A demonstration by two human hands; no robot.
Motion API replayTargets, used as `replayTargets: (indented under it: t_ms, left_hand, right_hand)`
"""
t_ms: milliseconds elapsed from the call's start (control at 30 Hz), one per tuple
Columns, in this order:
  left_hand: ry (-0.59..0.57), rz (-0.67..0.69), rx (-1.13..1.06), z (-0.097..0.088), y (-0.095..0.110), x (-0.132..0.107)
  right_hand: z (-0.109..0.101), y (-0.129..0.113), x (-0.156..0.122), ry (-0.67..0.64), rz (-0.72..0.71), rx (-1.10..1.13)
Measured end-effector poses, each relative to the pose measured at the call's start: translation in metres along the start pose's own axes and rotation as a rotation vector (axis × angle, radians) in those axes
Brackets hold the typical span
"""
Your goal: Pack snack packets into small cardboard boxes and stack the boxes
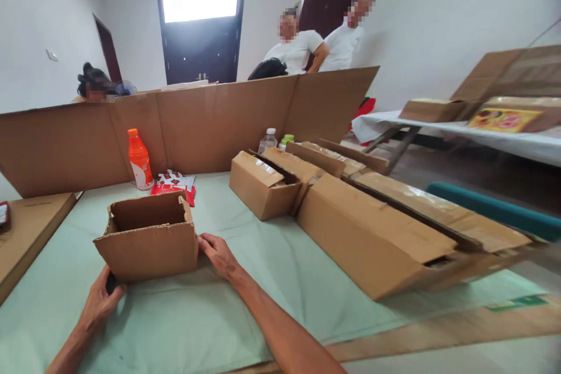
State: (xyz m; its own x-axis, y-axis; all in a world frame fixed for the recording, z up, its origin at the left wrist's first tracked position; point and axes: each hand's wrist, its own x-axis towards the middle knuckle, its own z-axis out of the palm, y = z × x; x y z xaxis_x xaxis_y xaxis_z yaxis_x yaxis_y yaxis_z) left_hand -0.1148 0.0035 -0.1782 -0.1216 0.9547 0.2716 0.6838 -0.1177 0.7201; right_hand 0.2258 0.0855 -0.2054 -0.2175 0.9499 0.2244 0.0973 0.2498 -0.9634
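Note:
A small open-topped cardboard box (149, 251) stands in front of me, its upper edge torn and ragged. My right hand (217, 254) grips its right end, with thumb and fingertips against the cardboard. At the lower left corner, my left hand (99, 301) holds the box with fingers along the side and thumb apart from them. Some of the left fingertips are hidden. Just behind the box lie red and white packets (175, 184), next to an orange bottle (139, 160).
Several cardboard boxes (359, 234) stand to the right on the green cloth (245, 304). Behind them are a clear bottle (268, 140) and a green-capped one (287, 141). A tall cardboard panel (228, 123) lines the far edge. Other people are beyond it. A flat carton (30, 234) lies left.

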Motion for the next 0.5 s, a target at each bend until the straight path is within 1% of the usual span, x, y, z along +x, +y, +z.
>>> replayTargets:
  t_ms: [167, 333, 500]
  left_hand:
    - [0.001, 0.034, 0.025, -0.001, 0.005, 0.001]
    - [0.043, 0.038, 0.061, 0.002, 0.001, 0.002]
    - [0.062, 0.038, 0.056, 0.0, 0.0, -0.002]
  right_hand:
    - [-0.005, -0.007, 0.003, -0.013, 0.005, 0.046]
    - [-0.011, -0.014, 0.001, -0.078, 0.043, 0.103]
    - [-0.014, -0.02, -0.003, -0.105, 0.085, 0.08]
